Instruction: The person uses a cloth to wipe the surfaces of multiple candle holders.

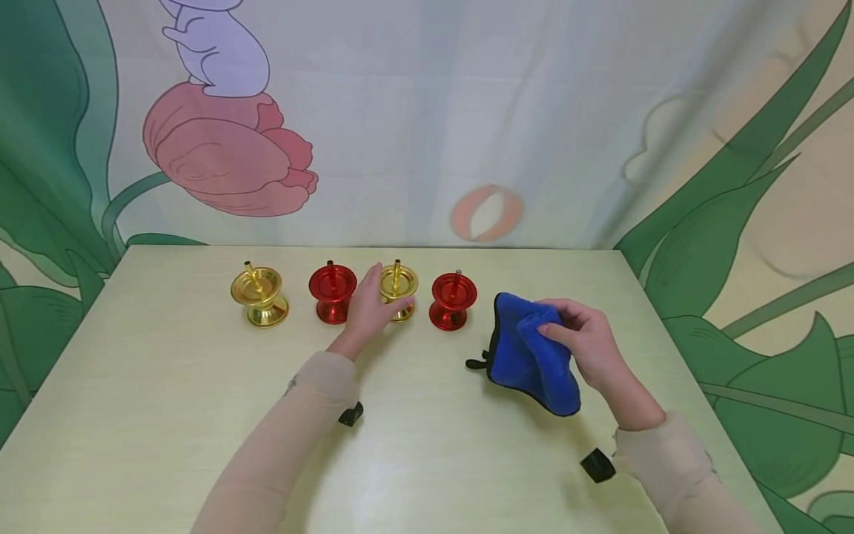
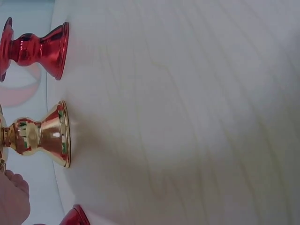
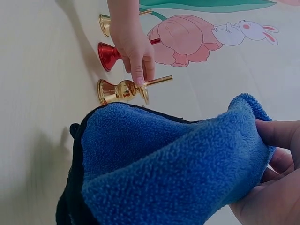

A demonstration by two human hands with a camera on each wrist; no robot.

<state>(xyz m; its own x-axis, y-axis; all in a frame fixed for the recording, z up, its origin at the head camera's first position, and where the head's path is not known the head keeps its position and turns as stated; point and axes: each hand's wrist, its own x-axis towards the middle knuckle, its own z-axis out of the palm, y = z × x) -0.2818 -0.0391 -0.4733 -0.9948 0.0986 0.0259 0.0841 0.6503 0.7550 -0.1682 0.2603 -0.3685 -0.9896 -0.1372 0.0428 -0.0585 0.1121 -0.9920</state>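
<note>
On the pale bench point(image 1: 200, 415) four small metal candle holders stand in a row near the back edge: a gold one at the far left point(image 1: 259, 295), a red one point(image 1: 331, 291), a second gold candle holder point(image 1: 399, 285) and another red one point(image 1: 452, 300). The left hand point(image 1: 371, 310) reaches to the second gold candle holder, its fingers point(image 3: 138, 70) curled loosely about the cup and touching it just below the rim; whether they clamp it fully cannot be told. The right hand point(image 1: 587, 337) is to the right of the row, fingers pinched together on a bunched blue cloth point(image 1: 530, 356), whose lower edge rests on the bench.
</note>
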